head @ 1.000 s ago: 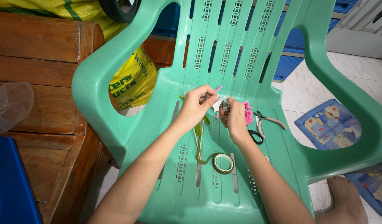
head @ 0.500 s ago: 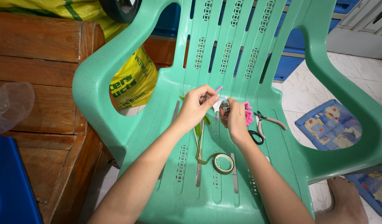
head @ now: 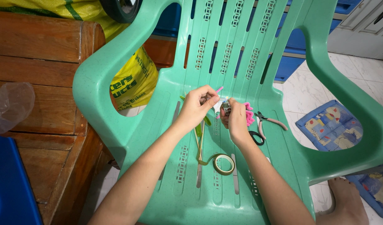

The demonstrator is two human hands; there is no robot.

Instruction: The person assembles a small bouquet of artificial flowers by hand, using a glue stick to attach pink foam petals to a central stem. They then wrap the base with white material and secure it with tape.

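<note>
Centre of frame, over the green plastic chair: left hand, fingers pinched shut on a thin pink stem; right hand closed round a small pink craft piece. Nothing has shifted over the past second — the hands hold steady. Tape roll, pliers and scissors lie on the seat.

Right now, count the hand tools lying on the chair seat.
2: pink-handled pliers right of the right hand, and black-handled scissors just below them, partly hidden by that wrist. More may lie under the hands.
</note>
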